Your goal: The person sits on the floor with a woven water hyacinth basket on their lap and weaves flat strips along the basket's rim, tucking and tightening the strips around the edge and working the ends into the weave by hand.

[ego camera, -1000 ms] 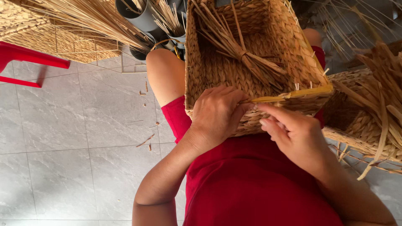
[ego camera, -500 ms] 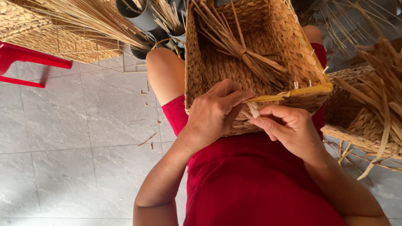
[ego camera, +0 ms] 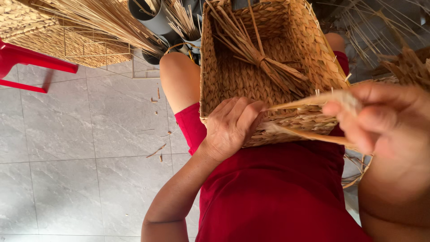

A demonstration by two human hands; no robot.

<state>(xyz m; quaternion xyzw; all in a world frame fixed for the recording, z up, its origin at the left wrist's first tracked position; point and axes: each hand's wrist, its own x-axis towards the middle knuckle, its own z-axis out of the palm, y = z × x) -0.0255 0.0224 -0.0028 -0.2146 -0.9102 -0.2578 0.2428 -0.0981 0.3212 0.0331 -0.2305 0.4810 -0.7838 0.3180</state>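
Woven straw: a rectangular tan wicker basket point(ego camera: 273, 76) sits on the person's lap, over the red garment point(ego camera: 277, 192), open side facing the camera. Inside lies a tied bundle of dry straw stalks point(ego camera: 262, 60), knotted near its middle, ends fanning out twd the basket's corners.

Left hand point(ego camera: 230, 127) rests on the basket's near rim, fingers curled over the edge and clenched on the weave, thumb side pressing where a flat pale straw strand point(ego camera: 309, 102) leaves the rim. Right hand point(ego camera: 380, 116), close to the camera and blurred, pinches the far end of that strand btw thumb and fingertips, pulling it out sideways from the rim, well clear of the basket wall. A 2nd strand runs just below it, from the rim twd the right hand; can't tell whether the right hand holds it too.

Bare knee shows just left of the basket. Grey tiled floor point(ego camera: 67, 157) w/ a few loose straw bits near the knee. Top left: another woven basket point(ego camera: 40, 36) w/ a wire frame beside it, loose straw stalks across it, and a red plastic chair leg point(ego camera: 31, 62). Grey tubes point(ego camera: 152, 18) holding straw stand behind the knee. More loose straw at right edge.
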